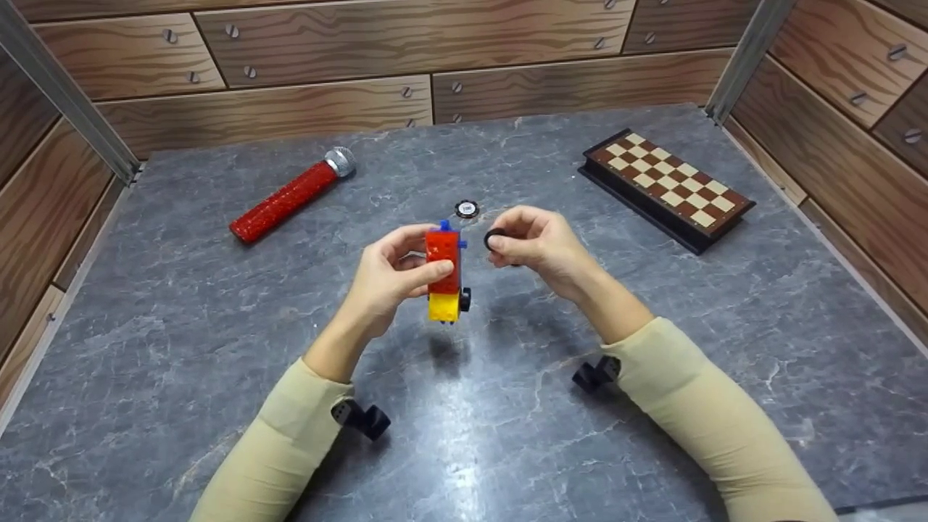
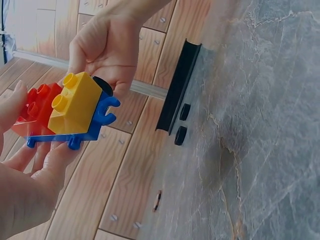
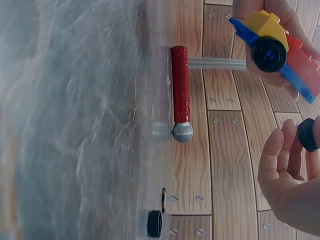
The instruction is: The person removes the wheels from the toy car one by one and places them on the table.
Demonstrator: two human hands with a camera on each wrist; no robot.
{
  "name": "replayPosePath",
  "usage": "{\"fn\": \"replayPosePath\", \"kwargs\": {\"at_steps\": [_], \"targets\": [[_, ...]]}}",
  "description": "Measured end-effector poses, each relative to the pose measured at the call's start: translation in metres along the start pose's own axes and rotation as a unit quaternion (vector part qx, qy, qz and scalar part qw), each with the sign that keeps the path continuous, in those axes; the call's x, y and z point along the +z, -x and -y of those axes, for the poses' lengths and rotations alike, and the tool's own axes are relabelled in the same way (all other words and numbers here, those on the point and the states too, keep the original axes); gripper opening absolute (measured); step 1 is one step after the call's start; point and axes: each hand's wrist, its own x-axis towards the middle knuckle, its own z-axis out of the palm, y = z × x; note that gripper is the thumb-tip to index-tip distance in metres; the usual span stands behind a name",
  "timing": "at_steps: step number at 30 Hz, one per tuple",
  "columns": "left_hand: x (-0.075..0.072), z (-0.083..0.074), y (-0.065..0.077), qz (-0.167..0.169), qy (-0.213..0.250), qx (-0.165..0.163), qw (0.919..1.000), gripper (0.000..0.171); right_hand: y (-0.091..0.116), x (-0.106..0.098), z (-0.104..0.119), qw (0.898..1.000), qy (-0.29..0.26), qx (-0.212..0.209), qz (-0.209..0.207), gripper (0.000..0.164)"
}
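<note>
My left hand (image 1: 395, 272) grips a toy block car (image 1: 444, 272), its thumb across the red brick. Red and yellow bricks sit on a blue wheel base with bare axle stubs (image 2: 74, 142). One black wheel (image 3: 269, 54) is fitted at the yellow end. Just to the right, my right hand (image 1: 540, 246) pinches a loose black wheel (image 3: 307, 135) between thumb and fingers, apart from the car. Two more black wheels (image 2: 180, 135) stand on the table in the left wrist view; in the head view the right hand mostly hides them.
A black-and-white poker chip (image 1: 467, 209) lies just beyond the hands. At the back left is a red glittery microphone (image 1: 286, 203) with a silver head. A folded chessboard box (image 1: 667, 185) lies at the back right. Wood-patterned walls (image 1: 326, 43) border the grey marbled table (image 1: 181, 326).
</note>
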Motion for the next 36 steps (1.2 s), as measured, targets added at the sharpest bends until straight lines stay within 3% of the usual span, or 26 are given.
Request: {"fn": "replayPosePath", "kwargs": {"at_steps": [19, 29, 36], "targets": [[0.001, 0.001, -0.001, -0.024, 0.026, 0.011, 0.9993, 0.049, 0.006, -0.048, 0.003, 0.997, 0.013, 0.017, -0.071, 0.014], [0.001, 0.003, -0.001, -0.026, 0.033, 0.001, 0.9991, 0.049, 0.01, -0.074, 0.002, 0.997, 0.007, 0.022, -0.078, 0.017], [0.0, 0.004, -0.002, -0.028, 0.035, 0.001, 0.999, 0.048, 0.012, -0.089, 0.004, 0.992, 0.058, 0.022, -0.108, 0.012]]}}
